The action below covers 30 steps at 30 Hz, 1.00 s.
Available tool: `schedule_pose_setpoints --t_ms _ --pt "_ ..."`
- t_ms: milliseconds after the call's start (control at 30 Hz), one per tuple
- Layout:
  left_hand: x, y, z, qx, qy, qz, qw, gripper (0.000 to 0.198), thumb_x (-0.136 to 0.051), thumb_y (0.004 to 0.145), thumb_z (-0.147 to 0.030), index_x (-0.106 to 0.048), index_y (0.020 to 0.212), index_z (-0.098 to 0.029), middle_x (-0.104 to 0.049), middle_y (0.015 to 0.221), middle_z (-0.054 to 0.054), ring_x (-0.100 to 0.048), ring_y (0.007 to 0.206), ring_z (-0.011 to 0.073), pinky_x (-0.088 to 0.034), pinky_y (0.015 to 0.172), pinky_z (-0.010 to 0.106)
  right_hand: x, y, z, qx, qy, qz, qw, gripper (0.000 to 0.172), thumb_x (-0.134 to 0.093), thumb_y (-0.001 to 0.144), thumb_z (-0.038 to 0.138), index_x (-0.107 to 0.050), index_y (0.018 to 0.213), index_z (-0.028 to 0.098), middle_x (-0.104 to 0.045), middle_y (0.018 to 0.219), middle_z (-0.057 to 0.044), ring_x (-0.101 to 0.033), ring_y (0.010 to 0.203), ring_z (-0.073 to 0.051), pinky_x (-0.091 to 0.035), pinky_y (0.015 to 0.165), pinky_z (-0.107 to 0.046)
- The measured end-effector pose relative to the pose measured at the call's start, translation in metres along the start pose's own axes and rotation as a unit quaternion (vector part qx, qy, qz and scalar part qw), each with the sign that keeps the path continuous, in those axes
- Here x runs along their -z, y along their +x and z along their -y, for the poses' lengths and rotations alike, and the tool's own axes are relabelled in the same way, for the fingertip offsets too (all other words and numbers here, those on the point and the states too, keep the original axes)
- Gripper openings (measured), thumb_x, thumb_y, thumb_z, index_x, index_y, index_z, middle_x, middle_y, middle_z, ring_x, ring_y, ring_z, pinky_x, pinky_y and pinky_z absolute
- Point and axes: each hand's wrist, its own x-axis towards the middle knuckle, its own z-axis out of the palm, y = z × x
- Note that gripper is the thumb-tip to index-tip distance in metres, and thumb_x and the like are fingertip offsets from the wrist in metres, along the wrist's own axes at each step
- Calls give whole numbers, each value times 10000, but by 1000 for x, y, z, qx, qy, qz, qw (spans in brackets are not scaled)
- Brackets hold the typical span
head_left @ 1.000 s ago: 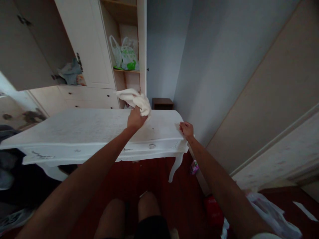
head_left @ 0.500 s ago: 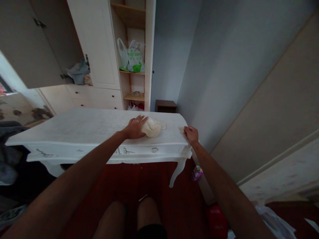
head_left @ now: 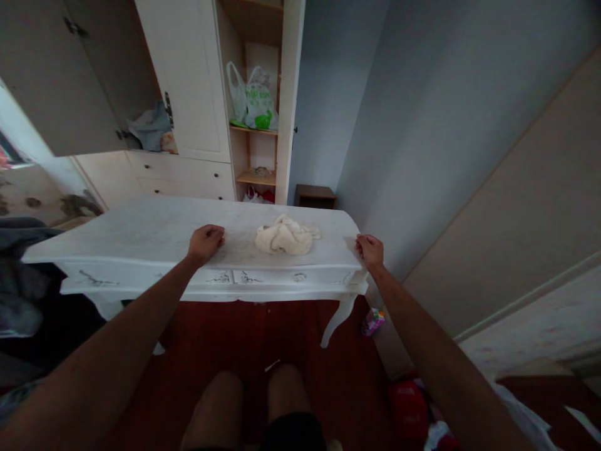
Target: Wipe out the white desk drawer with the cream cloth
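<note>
A crumpled cream cloth (head_left: 284, 236) lies on the white table (head_left: 154, 228), with neither hand touching it. To its left, my left hand (head_left: 206, 243) is closed near the table's front edge, fingers curled, and no object shows in it. At the table's right end, my right hand (head_left: 370, 249) is pinched closed with its fingertips at the tabletop. Whatever those fingers may hold is too small or hidden to make out. Greyish smudges mark the white top between the cloth and my left hand.
Behind the table stands a white wardrobe (head_left: 197, 81) with open doors and plastic bags (head_left: 260, 103) on a shelf. A small brown cabinet (head_left: 315, 195) sits by the grey-blue wall. Dark clothing (head_left: 23, 275) is piled at the left. A pink box (head_left: 373, 321) lies low beside the table leg.
My left hand has let go of the cloth and moved left, its fingers curling closed. The cloth stays on the table. My right hand remains at the table's right end.
</note>
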Motion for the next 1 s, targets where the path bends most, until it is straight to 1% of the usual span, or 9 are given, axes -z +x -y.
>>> schedule_pose_setpoints --t_ms 133,267,367,433,533,600,700,900,1000 --pt "-2 -1 -3 2 -43 -36 998 54 -606 812 -152 -650 781 -150 -627 656 -17 -574 563 101 -503 575 224 -2 -16 18 -7 48 -11 999 407 -695 698 607 -579 634 222 -538 502 38 -393 433 -96 -290 436 -247" --pt "-1 -1 -3 2 -53 -42 998 87 -601 871 -111 -645 797 -121 -623 656 -39 -565 588 70 -510 607 199 -7 -76 20 -26 125 81 989 406 -755 692 603 -601 655 230 -563 537 28 -452 482 -109 -362 479 -254" --pt "-1 -3 -5 10 -42 -42 998 99 -596 885 -101 -641 798 -114 -618 658 -46 -556 583 61 -504 604 195 -19 -142 6 -114 184 189 958 388 -791 728 586 -645 700 227 -577 538 25 -466 476 -108 -387 477 -249" --pt "-2 -4 -7 14 -29 -44 998 94 -601 879 -109 -641 795 -118 -618 657 -47 -551 574 64 -495 591 194 -31 -182 -7 -196 193 264 924 416 -786 758 620 -675 766 218 -642 612 3 -514 490 -108 -412 471 -239" --pt "-2 -4 -8 14 -25 -44 999 84 -618 850 -126 -638 769 -128 -615 645 -36 -543 547 77 -478 559 207 -53 -215 -22 -305 207 322 872 486 -738 795 689 -691 938 227 -708 754 -14 -597 546 -128 -429 446 -223" --pt "-2 -3 -7 13 -32 -45 998 86 -618 825 -131 -633 741 -139 -614 639 -19 -540 529 94 -478 539 231 -68 -220 -26 -365 217 320 847 513 -683 833 715 -673 1004 231 -719 793 -17 -625 570 -141 -413 426 -214" --pt "-2 -2 -5 8 -33 -47 998 78 -610 794 -141 -633 721 -153 -615 637 -2 -541 526 114 -488 530 257 -86 -210 -24 -425 244 288 823 516 -558 925 709 -663 1025 213 -719 780 -26 -637 573 -146 -391 424 -207" --pt "-1 1 0 -11 -31 -42 999 55 -598 752 -172 -640 720 -158 -613 629 -2 -551 516 113 -467 493 229 -108 -184 -14 -490 324 191 786 486 -490 1016 596 -673 937 152 -716 716 -40 -609 507 -124 -393 417 -206" --pt "0 4 3 -9 -37 -30 999 51 -618 737 -192 -643 699 -168 -623 631 2 -553 499 113 -468 487 230 -113 -180 -17 -504 357 180 766 432 -514 1022 534 -673 942 141 -746 752 -59 -606 490 -120 -395 402 -201"
